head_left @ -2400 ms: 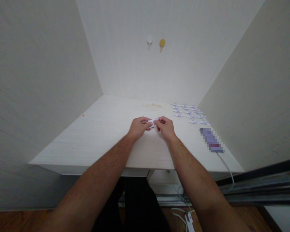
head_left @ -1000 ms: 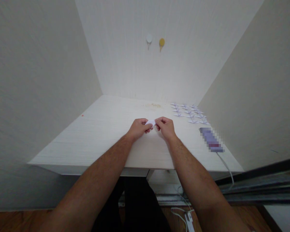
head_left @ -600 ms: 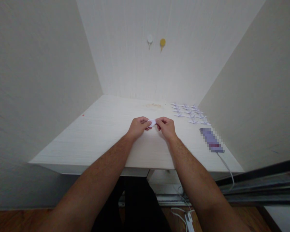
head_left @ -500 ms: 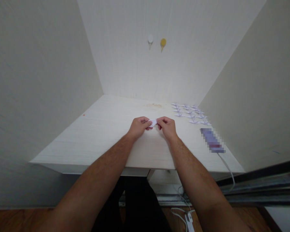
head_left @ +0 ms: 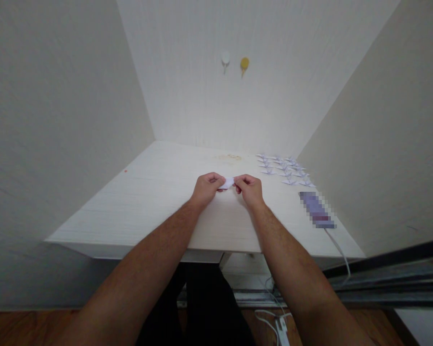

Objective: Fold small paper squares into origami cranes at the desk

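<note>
Between my two hands is a small folded piece of white paper [head_left: 228, 183], held just above the middle of the desk [head_left: 137, 211]. My left hand [head_left: 208, 186] pinches its left end between thumb and fingers. At the right end, the thumb and forefinger of my right hand [head_left: 248, 187] are closed on the paper. My fingers cover both ends, so its full folded shape is hidden. Several folded paper cranes [head_left: 283, 168] sit in rows at the back right of the desk, beyond my right hand.
A phone-like device [head_left: 316, 209], blurred out, lies at the right with a white cable [head_left: 339, 247] running off the desk edge. Walls enclose the left, back and right. A white hook [head_left: 225, 58] and a yellow hook [head_left: 244, 63] are on the back wall. Below is a power strip [head_left: 282, 330].
The fingers of my left hand have shifted slightly on the paper, and its thumb now lies a little further left. My right hand keeps its pinch in nearly the same place.
</note>
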Available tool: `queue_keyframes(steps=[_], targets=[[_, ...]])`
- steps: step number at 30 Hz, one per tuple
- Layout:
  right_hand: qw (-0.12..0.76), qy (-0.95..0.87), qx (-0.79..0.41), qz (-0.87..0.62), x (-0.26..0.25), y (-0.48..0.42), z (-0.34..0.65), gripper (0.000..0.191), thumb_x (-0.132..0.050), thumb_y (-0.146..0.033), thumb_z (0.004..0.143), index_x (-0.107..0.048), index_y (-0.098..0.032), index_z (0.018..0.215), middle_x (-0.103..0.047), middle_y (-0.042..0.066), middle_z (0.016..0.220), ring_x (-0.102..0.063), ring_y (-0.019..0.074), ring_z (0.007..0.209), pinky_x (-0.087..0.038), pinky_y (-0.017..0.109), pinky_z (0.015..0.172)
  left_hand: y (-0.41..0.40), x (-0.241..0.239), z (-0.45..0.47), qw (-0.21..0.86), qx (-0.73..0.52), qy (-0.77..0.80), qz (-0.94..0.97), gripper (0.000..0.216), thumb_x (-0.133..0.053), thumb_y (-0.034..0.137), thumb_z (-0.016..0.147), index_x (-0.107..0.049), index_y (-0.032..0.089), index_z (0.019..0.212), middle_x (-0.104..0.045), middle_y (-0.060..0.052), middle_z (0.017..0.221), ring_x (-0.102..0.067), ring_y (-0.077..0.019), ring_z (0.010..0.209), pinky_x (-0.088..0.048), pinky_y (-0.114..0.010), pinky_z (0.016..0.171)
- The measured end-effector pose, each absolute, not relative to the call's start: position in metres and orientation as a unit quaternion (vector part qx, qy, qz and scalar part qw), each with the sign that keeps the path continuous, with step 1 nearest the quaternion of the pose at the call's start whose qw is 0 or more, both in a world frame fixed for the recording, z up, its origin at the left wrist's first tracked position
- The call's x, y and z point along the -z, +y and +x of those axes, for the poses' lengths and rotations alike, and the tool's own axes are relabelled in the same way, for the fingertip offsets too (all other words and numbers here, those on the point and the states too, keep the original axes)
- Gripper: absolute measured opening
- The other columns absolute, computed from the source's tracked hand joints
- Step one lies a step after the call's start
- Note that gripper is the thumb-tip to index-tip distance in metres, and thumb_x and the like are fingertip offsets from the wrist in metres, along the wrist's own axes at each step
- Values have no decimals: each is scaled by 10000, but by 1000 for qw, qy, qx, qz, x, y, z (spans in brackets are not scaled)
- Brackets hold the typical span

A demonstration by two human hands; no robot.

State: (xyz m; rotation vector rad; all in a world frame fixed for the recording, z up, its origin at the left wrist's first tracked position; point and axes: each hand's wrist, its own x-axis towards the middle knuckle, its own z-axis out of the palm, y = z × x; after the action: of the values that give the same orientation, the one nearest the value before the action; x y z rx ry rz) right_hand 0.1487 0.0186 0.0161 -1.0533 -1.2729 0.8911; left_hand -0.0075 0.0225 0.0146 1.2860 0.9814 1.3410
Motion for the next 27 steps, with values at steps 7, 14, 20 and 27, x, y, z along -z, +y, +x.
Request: queue_keyframes(steps=[7,14,20,27], targets=[[588,-548,-391,-448,-20,16,146,152,-645,-307,676,-649,-168,613,-554,-27,473,-435,91,431,-325,237,454,21,-15,-6,467,-556,424,541,186,-680,321,691,-628,145,662,-633,5,598,-556,-102,569,-444,-220,576],[573,-564,-386,-452,-20,14,146,184,-642,-324,694,-630,-175,586,-532,-31,462,-425,91,436,-323,240,464,21,-15,-5,485,-545,420,540,241,-725,358,651,-647,141,719,-651,-5,653,-562,-106,594,-457,-233,605],[576,-564,-380,-454,-19,14,148,191,-641,-327,704,-627,-177,587,-528,-33,459,-424,92,435,-325,241,467,22,-12,-7,514,-521,401,551,274,-734,384,663,-653,133,740,-670,-32,665,-585,-119,585,-458,-242,580],[581,-555,-373,-463,-18,17,150,232,-636,-364,722,-614,-179,584,-508,-39,443,-411,87,422,-316,237,456,20,-14,-10,485,-431,443,619,209,-677,330,699,-689,121,710,-661,-49,610,-551,-111,507,-422,-236,524]])
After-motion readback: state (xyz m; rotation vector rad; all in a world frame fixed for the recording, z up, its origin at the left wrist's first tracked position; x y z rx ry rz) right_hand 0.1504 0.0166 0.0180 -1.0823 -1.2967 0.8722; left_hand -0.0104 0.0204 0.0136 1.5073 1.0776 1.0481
